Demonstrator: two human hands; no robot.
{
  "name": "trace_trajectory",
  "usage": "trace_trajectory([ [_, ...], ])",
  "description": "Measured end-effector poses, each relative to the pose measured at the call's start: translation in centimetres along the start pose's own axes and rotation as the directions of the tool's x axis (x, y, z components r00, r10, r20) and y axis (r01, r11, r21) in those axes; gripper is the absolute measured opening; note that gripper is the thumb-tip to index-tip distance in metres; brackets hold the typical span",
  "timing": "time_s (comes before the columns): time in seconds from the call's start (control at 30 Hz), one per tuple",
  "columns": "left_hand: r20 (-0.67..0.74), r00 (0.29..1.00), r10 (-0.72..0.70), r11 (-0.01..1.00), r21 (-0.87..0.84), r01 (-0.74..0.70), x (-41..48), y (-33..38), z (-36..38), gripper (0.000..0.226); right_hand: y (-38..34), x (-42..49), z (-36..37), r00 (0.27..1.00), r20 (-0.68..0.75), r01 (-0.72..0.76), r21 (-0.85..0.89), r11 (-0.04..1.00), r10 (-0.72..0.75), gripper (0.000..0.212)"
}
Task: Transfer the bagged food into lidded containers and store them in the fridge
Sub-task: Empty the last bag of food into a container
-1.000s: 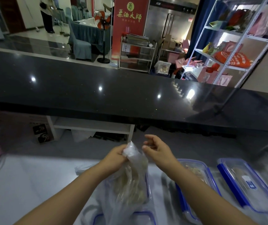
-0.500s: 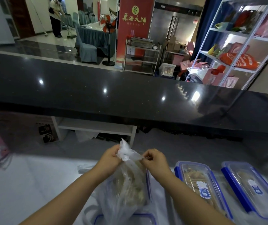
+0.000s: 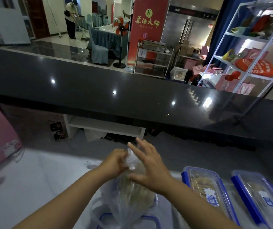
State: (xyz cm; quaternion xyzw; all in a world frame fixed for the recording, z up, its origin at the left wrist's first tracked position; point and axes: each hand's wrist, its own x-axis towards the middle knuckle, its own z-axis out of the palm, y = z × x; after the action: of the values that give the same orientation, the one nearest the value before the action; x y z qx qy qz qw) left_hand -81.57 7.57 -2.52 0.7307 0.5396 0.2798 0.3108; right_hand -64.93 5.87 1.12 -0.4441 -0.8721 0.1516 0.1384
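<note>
1. Two hands work at the top of a clear plastic bag [image 3: 125, 195] of pale brown food. The bag stands on the white counter [image 3: 33, 187], right in front of the person.
2. The left hand [image 3: 115, 162] is closed tight on the twisted neck of the bag.
3. The right hand [image 3: 149, 166] is spread wide with its fingers apart. It is just beside the neck and holds nothing.
4. An open box with a blue rim [image 3: 129, 220] sits under the bag. I think the food will go in there.
5. Two boxes with lids on [image 3: 206, 190] [image 3: 261, 200] wait to the right. Food shows through them.
6. The bag looks thin, soft and slippery. It will flop and could tear if pulled hard.
7. The best place to hold it is the bunched neck. A second hand under the full bottom would stop it from spilling.
</note>
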Motion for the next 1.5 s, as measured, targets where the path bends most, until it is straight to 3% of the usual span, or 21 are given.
trace_trajectory([
  [0.1, 0.019, 1.000, 0.001, 0.993, 0.118, -0.003, -0.1, -0.3, -0.4, 0.041, 1.2, -0.4, 2.0, 0.990, 0.134, 0.066, -0.196, 0.978, -0.040, 0.088],
  [0.2, 0.099, 0.988, -0.115, 0.987, 0.127, 0.102, -2.0, -1.0, -0.5, 0.092, 2.9, -1.2, 2.9, 0.984, 0.156, -0.045, -0.220, 0.974, 0.081, 0.072],
  [0.3, 0.187, 0.978, -0.091, 0.977, 0.207, 0.051, -4.2, -0.8, 0.3, 0.110, 3.3, -1.4, 2.8, 0.975, 0.154, -0.123, -0.212, 0.970, 0.158, 0.053],
  [0.4, 0.229, 0.970, -0.086, 0.961, 0.275, 0.020, -5.3, -0.2, 1.6, 0.112, 3.2, -0.9, 2.9, 0.983, 0.088, -0.157, -0.081, 0.984, 0.163, 0.038],
  [0.57, 0.128, 0.987, -0.093, 0.960, 0.274, 0.055, -4.7, -0.1, 3.3, 0.110, 3.1, 0.3, 3.0, 0.959, -0.010, -0.272, 0.265, 0.925, 0.285, 0.009],
  [0.67, 0.085, 0.992, -0.093, 0.975, 0.210, 0.073, -3.7, 0.4, 3.0, 0.107, 2.9, 1.3, 1.6, 0.944, -0.068, -0.289, 0.305, 0.907, 0.323, 0.012],
  [0.77, 0.098, 0.992, -0.083, 0.979, 0.193, 0.063, -2.6, 0.9, 2.7, 0.090, 2.6, 2.2, 0.2, 0.930, -0.131, -0.287, 0.325, 0.901, 0.343, 0.006],
  [0.93, 0.092, 0.986, -0.141, 0.982, 0.140, 0.128, -1.5, 0.4, 1.9, 0.065, 2.0, 2.5, -1.3, 0.879, 0.010, -0.421, 0.483, 0.767, 0.476, 0.003],
  [1.07, 0.046, 0.994, -0.102, 0.992, 0.082, 0.098, -1.4, -0.5, 0.3, 0.080, 1.9, 2.1, -2.7, 0.861, 0.101, -0.446, 0.624, 0.642, 0.499, 0.004],
  [1.2, 0.034, 0.995, -0.092, 0.974, 0.212, 0.083, -1.2, 0.0, -1.0, 0.109, 1.8, 2.3, -3.7, 0.882, 0.129, -0.411, 0.682, 0.605, 0.454, 0.010],
  [1.33, 0.018, 0.999, -0.032, 0.999, -0.044, 0.032, -0.6, 3.2, -0.1, 0.122, 1.2, 2.7, -3.3, 0.910, 0.175, -0.385, 0.691, 0.611, 0.375, 0.019],
  [1.4, -0.033, 0.999, -0.032, 0.999, -0.021, 0.032, -0.2, 3.5, 0.4, 0.109, 1.1, 2.7, -3.2, 0.920, 0.180, -0.368, 0.706, 0.606, 0.348, 0.029],
  [1.5, -0.051, 0.997, -0.063, 0.992, 0.108, 0.068, 0.1, 1.8, 0.6, 0.056, 1.9, 2.3, -3.5, 0.914, 0.109, -0.355, 0.684, 0.638, 0.391, 0.036],
])
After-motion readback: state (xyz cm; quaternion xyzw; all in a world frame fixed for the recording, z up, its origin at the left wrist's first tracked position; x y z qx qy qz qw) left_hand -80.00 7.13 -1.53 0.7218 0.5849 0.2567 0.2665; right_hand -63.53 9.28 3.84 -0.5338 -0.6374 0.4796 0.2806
